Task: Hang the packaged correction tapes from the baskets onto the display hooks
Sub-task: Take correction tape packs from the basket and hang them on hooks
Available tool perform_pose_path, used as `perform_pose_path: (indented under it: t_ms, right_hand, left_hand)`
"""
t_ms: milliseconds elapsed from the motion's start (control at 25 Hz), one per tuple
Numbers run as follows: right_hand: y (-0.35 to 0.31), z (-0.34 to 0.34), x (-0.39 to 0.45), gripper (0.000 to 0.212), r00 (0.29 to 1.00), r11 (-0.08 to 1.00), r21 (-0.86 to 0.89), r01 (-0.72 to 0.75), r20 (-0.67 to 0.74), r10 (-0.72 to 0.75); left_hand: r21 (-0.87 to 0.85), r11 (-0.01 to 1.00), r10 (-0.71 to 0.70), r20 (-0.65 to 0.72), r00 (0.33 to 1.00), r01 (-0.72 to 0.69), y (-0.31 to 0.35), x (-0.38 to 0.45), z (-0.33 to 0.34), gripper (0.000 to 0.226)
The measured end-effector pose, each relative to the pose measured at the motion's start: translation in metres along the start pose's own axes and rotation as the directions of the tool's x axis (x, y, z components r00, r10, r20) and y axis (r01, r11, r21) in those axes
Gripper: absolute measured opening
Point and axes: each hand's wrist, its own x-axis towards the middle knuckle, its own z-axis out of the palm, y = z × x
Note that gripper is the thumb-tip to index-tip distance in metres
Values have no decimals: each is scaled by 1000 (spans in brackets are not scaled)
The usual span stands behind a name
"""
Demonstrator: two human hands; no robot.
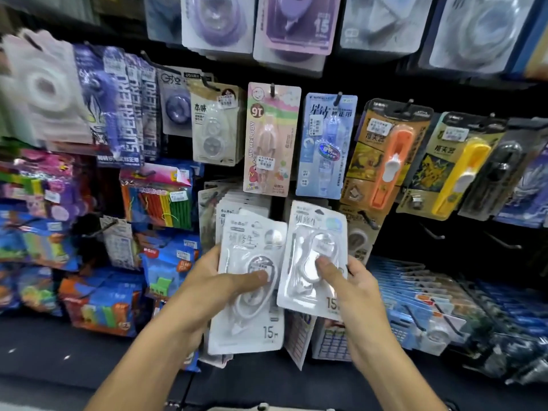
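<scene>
White correction-tape packs, one gripped in left hand (225,280), one pinched in right hand (350,280), unhung; matching packs (237,206) already hooked behind.

Hanging card packs crowd the black display wall edge to edge, the pink My Melody card (271,137) and pale blue card (324,146) directly above, while bare black hooks (501,241) leave open room lower right.

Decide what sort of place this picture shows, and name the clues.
Most likely a stationery shop's display wall. Carded correction tapes such as the My Melody pack hang on display hooks, several carry price stickers, and each hand holds a white correction tape pack.
</scene>
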Motion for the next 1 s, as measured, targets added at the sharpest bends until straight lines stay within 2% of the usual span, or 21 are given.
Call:
perform_pose_path:
  t_ms: [80,160,320,480,560,600,640,680,720,800,840,920,1000]
  right_hand:
    - [2,-9,3,23,999,977,-215,0,-40,-9]
    - [6,-12,6,15,998,962,-273,-22,-63,5]
    - [9,-9,12,9,979,976,-136,-169,-141,150]
    - [9,-6,12,11,974,986,-58,-155,-173,143]
    - [11,-6,13,29,965,979,23,-205,-162,206]
    - [11,-6,11,37,966,978,-32,-205,-165,197]
    - [13,-3,8,40,978,971,-179,-160,-160,132]
    - [14,1,3,41,992,952,-292,-87,-116,56]
    - [14,5,-2,43,999,951,-309,-14,-35,4]
    - [17,14,-7,38,993,963,-267,34,119,-2]
    - [15,18,-9,34,988,966,-256,30,152,9]
    - [10,21,-7,26,991,992,-126,-27,127,43]
    - [7,15,0,22,998,997,30,-65,18,65]
  left_hand:
    - [37,998,46,-95,994,-42,1,0,-8,48]
    - [1,994,105,-140,985,-106,3,0,-13,50]
    - [-68,985,147,-163,976,-160,2,-2,-7,43]
    - [-90,982,150,-144,978,-164,-1,1,-3,41]
    - [-92,981,155,-142,978,-169,-5,5,0,44]
    - [-101,981,151,-145,978,-166,-8,6,1,47]
    - [-115,981,140,-147,979,-157,-10,8,3,52]
    - [-125,982,123,-144,982,-141,-13,10,5,59]
    - [-126,985,103,-135,985,-121,-15,13,10,64]
    - [-113,990,69,-102,992,-80,-21,16,17,70]
    - [-111,992,51,-67,996,-58,-23,16,20,72]
    - [-138,990,20,31,999,-16,-23,16,22,72]
    - [-202,979,15,89,996,4,-21,15,20,69]
